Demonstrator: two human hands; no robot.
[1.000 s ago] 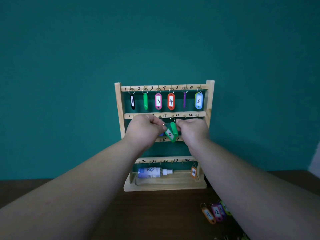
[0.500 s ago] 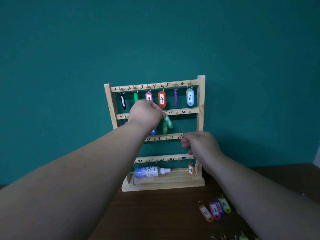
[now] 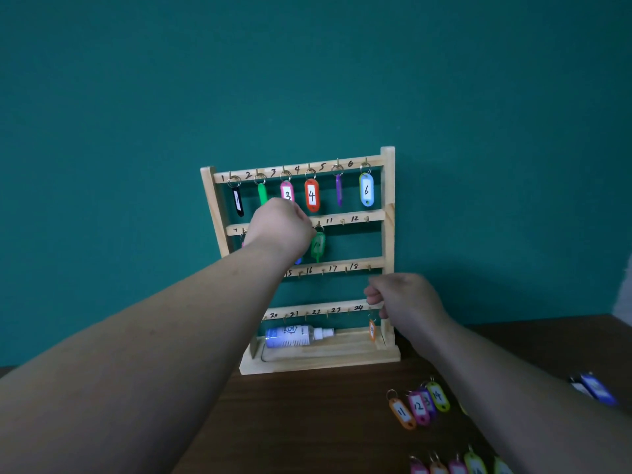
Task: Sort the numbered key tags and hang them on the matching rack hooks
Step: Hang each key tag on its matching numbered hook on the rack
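The wooden key rack (image 3: 388,234) stands against the teal wall. Tags 1 to 6 hang on its top row, among them the red tag 4 (image 3: 311,195) and the blue tag 6 (image 3: 366,189). A green tag 10 (image 3: 318,246) hangs straight down from the second row. My left hand (image 3: 278,227) is closed right beside it, fingertips at its ring. The hand hides the hooks to its left; a bit of a blue tag (image 3: 298,261) shows below it. My right hand (image 3: 402,297) hovers lower, by the right post, curled and holding nothing. An orange tag 24 (image 3: 372,330) hangs on the bottom row.
A small spray bottle (image 3: 290,336) lies in the rack's base tray. On the dark wooden table to the right lie loose tags: orange 11 (image 3: 402,412), pink 12 (image 3: 418,407), yellow-green 14 (image 3: 438,395). Several more tags (image 3: 473,465) sit at the bottom edge, and a blue tag (image 3: 598,390) at the far right.
Both hands held the green tag at the second row. My right hand let go and dropped toward the lower right. The tag now hangs straight on its hook.
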